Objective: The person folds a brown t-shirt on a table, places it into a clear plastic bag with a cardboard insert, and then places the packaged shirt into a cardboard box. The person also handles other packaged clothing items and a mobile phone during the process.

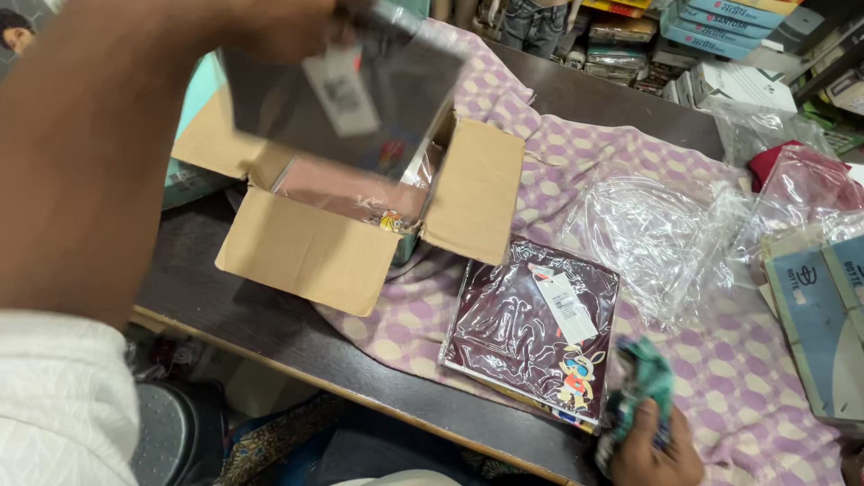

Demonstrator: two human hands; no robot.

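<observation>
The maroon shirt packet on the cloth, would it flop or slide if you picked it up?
The maroon packet lies flat and square, so it would probably bend only a little. Its shiny plastic wrap looks slippery, so it might slide from fingers. It looks thin, likely light.

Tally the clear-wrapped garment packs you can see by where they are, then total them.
Held up in the left hand, over the cardboard box: dark pack, 1
Inside the box: pack, 1
On the checked cloth, beside the right hand: maroon pack, 1
Total: 3
</observation>
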